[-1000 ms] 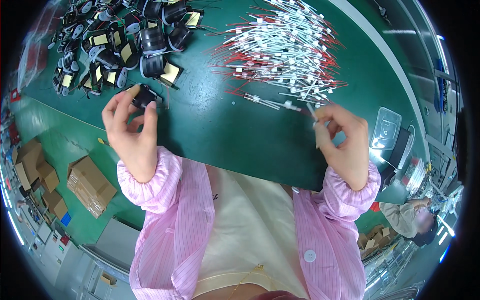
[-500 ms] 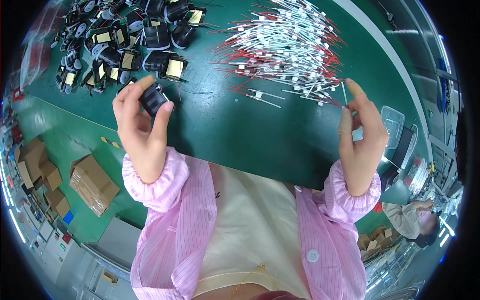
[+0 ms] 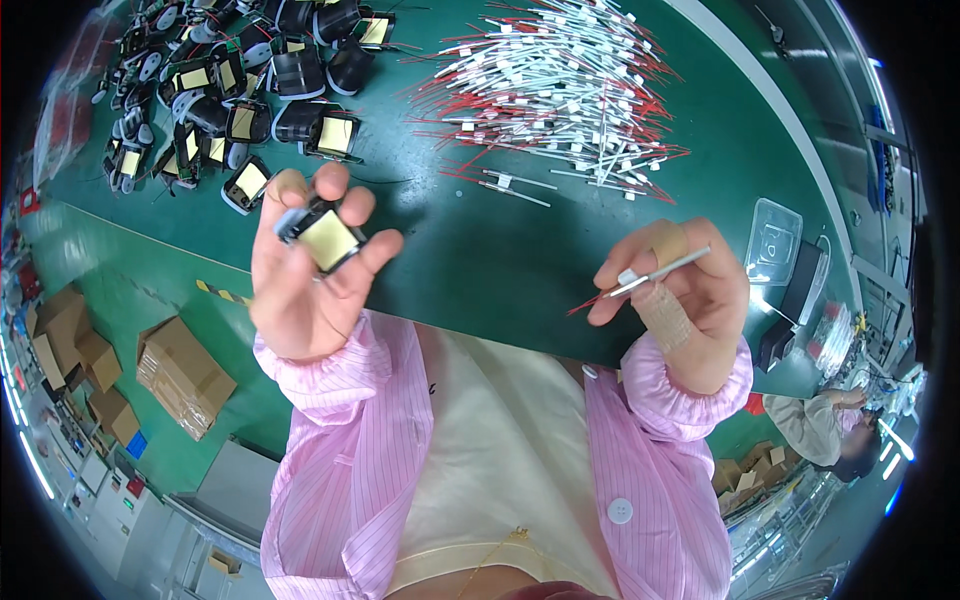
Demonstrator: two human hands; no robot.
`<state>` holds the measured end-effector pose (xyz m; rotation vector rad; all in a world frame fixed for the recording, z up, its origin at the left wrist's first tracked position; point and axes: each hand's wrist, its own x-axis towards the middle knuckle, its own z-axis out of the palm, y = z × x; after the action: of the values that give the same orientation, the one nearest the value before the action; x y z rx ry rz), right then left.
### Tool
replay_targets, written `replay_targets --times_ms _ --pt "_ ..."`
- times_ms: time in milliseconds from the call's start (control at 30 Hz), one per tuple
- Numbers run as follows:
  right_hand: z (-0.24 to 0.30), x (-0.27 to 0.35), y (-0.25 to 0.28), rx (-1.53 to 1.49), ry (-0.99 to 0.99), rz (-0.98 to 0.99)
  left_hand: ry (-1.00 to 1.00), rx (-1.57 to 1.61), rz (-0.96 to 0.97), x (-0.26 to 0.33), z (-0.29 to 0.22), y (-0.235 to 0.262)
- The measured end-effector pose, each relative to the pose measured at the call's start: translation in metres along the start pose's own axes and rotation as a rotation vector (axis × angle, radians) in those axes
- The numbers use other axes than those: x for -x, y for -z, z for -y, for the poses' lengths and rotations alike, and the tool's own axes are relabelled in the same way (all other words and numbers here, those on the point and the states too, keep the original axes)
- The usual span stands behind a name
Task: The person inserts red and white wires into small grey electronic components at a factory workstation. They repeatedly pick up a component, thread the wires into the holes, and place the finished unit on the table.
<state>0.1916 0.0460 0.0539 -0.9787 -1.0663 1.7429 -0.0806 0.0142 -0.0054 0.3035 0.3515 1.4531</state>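
Observation:
My left hand (image 3: 305, 270) holds a small black coil part with a yellow taped face (image 3: 322, 236) between thumb and fingers, raised above the near edge of the green table (image 3: 470, 250). My right hand (image 3: 680, 300), with tan tape on two fingers, pinches a thin white sleeved wire with red ends (image 3: 640, 282) pointing left. Both hands are apart, over the table's front edge.
A heap of black coil parts with yellow faces (image 3: 240, 90) lies at the table's far left. A pile of white and red wires (image 3: 565, 90) lies at the far middle. A clear plastic tray (image 3: 772, 238) sits right. Cardboard boxes (image 3: 185, 372) stand on the floor left. Another person (image 3: 830, 425) is at lower right.
Both hands have come nearer to me and toward each other. The left hand turned the coil part so its yellow face shows. The right hand now holds the wire level.

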Motion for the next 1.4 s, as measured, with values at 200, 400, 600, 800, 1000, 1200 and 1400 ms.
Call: replay_targets --times_ms 200,400,600,800,1000,1200,1400 --pt "-0.008 -0.003 -0.004 -0.207 0.082 0.18 0.157 -0.545 0.186 -0.004 0.033 -0.027" --pt "-0.008 -0.003 -0.009 0.096 0.133 0.184 0.247 -0.682 0.442 -0.005 0.047 -0.038" --pt "0.005 -0.004 -0.011 0.498 0.306 0.272 0.357 -0.679 0.431 -0.008 0.042 -0.041" --pt "0.005 -0.003 -0.011 0.483 0.3 0.265 0.316 -0.651 0.415 -0.006 0.047 -0.036" --pt "-0.008 -0.005 -0.011 0.487 0.352 0.311 0.329 -0.607 0.38 -0.006 0.045 -0.036" --pt "-0.01 -0.007 -0.015 0.455 0.292 0.304 0.243 -0.678 0.382 -0.004 0.045 -0.032" --pt "-0.007 -0.003 -0.003 0.292 0.329 0.197 0.252 -0.651 0.288 -0.004 0.044 -0.03"
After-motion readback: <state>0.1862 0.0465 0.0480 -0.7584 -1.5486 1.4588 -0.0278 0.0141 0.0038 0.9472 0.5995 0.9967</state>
